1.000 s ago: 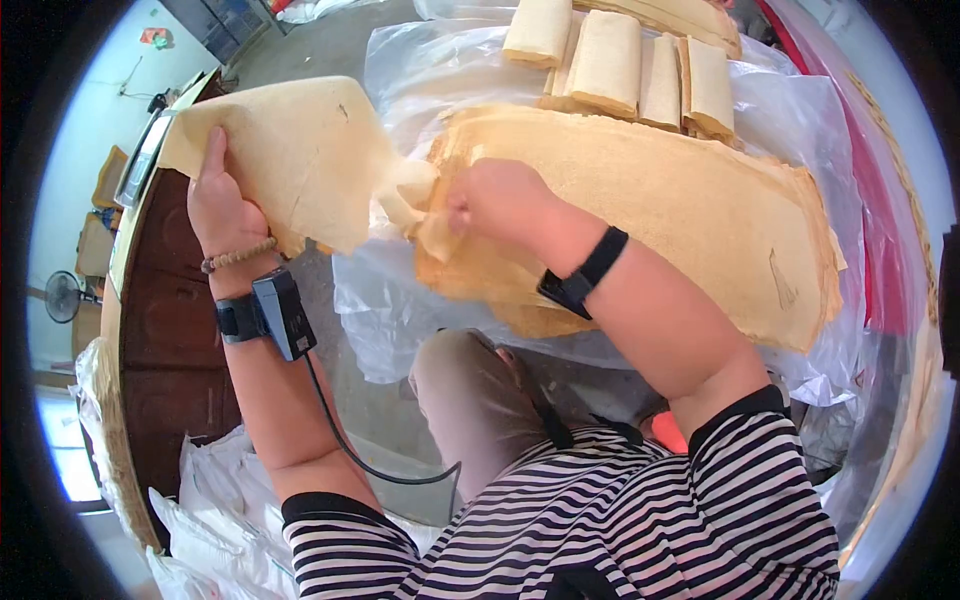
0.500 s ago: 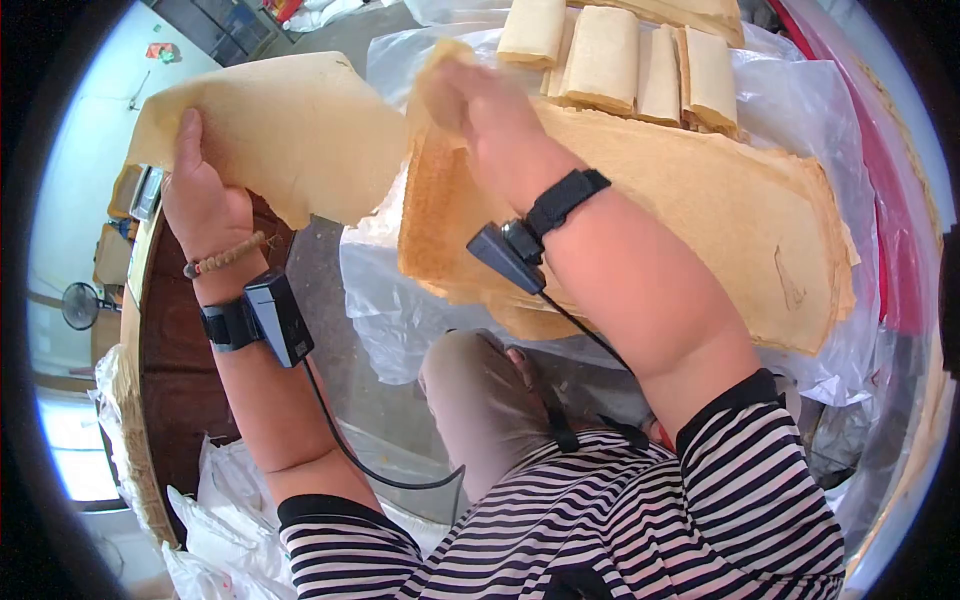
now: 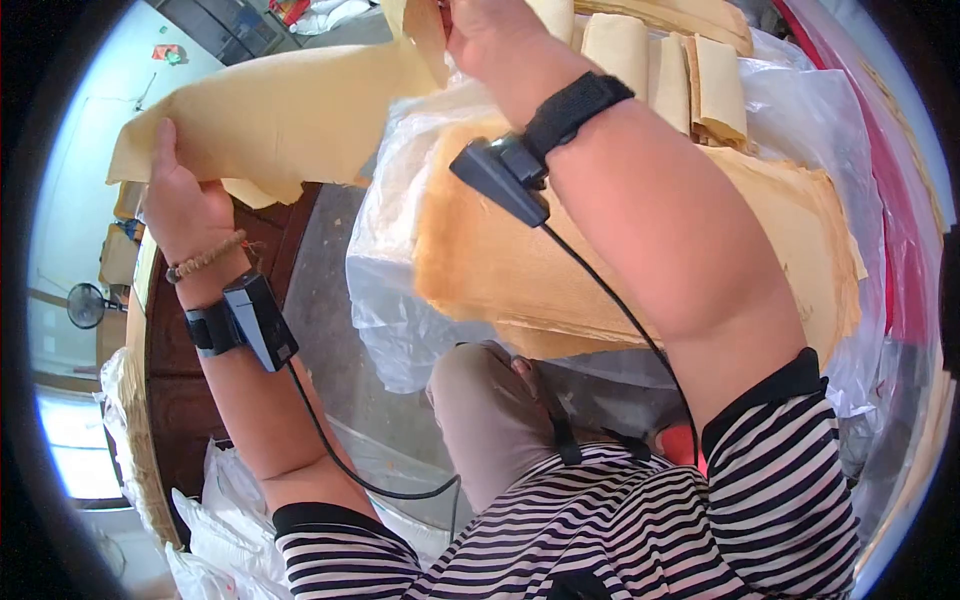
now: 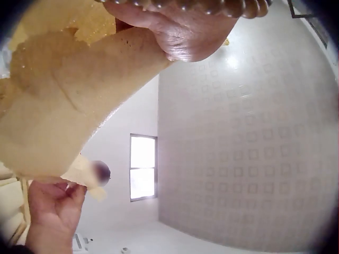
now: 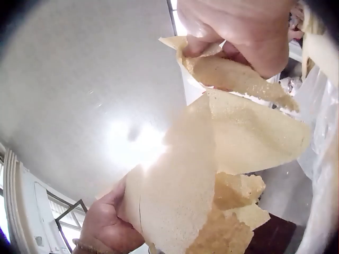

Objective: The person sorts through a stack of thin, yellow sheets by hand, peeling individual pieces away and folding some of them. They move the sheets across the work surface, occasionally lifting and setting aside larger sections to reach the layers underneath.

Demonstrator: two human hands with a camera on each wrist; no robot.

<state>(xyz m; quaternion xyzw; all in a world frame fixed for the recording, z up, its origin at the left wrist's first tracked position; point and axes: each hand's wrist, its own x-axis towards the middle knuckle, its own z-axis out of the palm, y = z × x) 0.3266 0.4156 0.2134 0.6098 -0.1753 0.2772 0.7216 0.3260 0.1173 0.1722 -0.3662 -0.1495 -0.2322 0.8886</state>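
Note:
My left hand grips a broad, thin tan sheet near its left end, thumb on the near face. The sheet hangs in the air left of the table, with ragged lower edges. At the top of the head view, my right hand is raised beside the sheet's far right end. In the right wrist view that hand pinches a curled, rough-edged tan piece, which overlaps the top of the broad sheet. A wide stack of similar tan sheets lies below, partly hidden by my right arm.
Folded tan bundles lie behind the stack. Clear plastic film covers the table and hangs over its near edge. At the left is a dark brown wooden cabinet, with white sacks near my left elbow. A small fan stands farther left.
My right hand has moved up and away from the stack's left end, carrying its tan piece. My left hand has shifted left and slightly up with the broad sheet.

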